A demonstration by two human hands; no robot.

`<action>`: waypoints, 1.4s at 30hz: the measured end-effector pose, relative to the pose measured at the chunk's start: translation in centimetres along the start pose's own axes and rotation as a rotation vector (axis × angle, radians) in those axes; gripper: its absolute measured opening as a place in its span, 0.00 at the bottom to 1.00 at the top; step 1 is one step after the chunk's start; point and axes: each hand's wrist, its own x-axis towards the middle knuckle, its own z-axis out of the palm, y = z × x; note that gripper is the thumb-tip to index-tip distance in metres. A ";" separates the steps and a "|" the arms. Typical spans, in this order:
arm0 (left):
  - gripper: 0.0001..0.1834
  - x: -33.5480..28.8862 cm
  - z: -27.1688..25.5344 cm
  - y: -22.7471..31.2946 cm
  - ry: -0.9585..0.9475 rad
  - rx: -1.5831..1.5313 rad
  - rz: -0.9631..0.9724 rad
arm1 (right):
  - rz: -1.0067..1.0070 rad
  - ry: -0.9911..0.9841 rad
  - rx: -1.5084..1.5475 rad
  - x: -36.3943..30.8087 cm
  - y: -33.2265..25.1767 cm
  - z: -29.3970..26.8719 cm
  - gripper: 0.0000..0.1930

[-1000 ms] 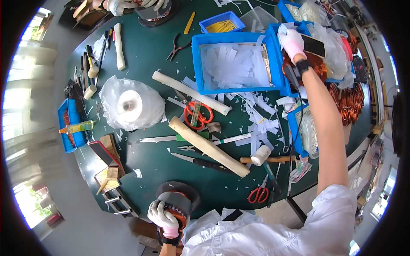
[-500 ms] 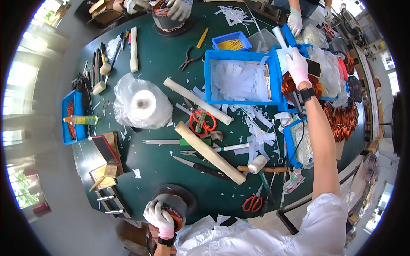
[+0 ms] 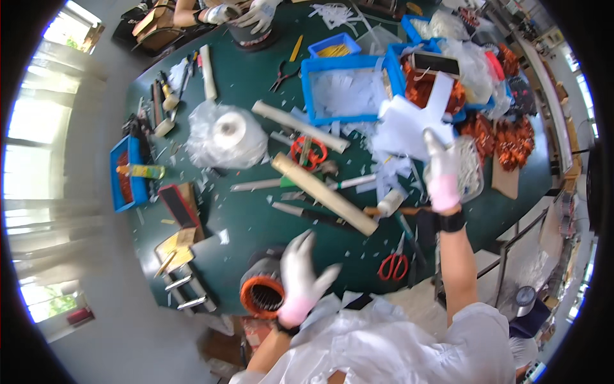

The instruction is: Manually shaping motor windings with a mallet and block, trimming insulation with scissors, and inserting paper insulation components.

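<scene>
My right hand (image 3: 441, 169), in a white glove with a black wrist strap, holds a bunch of white paper sheets (image 3: 412, 121) up over the right part of the green table (image 3: 256, 224). My left hand (image 3: 300, 278), also gloved, hovers with fingers spread just beside a round motor stator with orange copper windings (image 3: 263, 293) at the table's near edge. It touches or nearly touches the stator's rim. A blue bin of white paper strips (image 3: 348, 93) lies beyond the sheets.
Cardboard tubes (image 3: 323, 192), red scissors (image 3: 393, 264), orange scissors (image 3: 308, 152), a wrapped white roll (image 3: 225, 134), knives and paper scraps litter the table. Blue trays and copper coils (image 3: 505, 137) crowd the right. Another person's gloved hands (image 3: 240, 13) work at the far edge.
My right hand drew back from the blue bin toward me, now carrying white sheets. My left hand lifted off the stator and spread its fingers.
</scene>
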 end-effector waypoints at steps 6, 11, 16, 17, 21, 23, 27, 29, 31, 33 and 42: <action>0.34 0.8 5.6 2.0 -0.121 -1.139 -0.437 | 0.220 -0.258 0.242 -17.8 2.7 1.9 0.13; 0.27 -1.8 3.3 1.3 0.045 -1.323 -0.535 | 0.336 -0.513 0.265 -22.4 3.4 0.1 0.14; 0.35 -4.7 1.3 1.7 0.072 -1.199 -0.466 | 0.279 -0.483 0.190 -23.0 3.7 -1.7 0.11; 0.22 -5.4 1.0 0.9 0.021 -0.940 -0.362 | 0.164 -0.427 0.137 -23.2 4.0 -1.8 0.12; 0.15 -6.0 -1.1 2.2 -0.239 -0.895 -0.420 | 0.012 -0.461 -0.328 -22.4 4.1 -4.5 0.08; 0.17 -6.2 -0.2 1.4 -0.314 -0.915 -0.462 | -0.287 -0.742 -0.303 -23.0 4.6 -4.6 0.09; 0.20 -6.7 0.8 2.5 -0.359 -0.968 -0.489 | 0.103 -0.952 -0.176 -23.7 4.0 -5.4 0.12; 0.21 -6.9 1.9 1.2 -0.341 -0.962 -0.386 | 0.181 -0.856 -0.140 -23.8 3.2 -5.9 0.15; 0.21 -7.2 2.7 1.5 -0.193 -0.604 -0.194 | -0.080 -0.813 -0.389 -25.3 3.4 -5.5 0.18; 0.24 -7.1 3.7 2.8 -0.192 -0.752 -0.168 | 0.018 -0.829 -0.354 -27.3 5.0 -4.6 0.13; 0.17 -10.0 1.9 -1.1 -0.294 -1.056 -0.497 | -0.180 -1.050 -0.570 -26.0 7.9 -8.8 0.12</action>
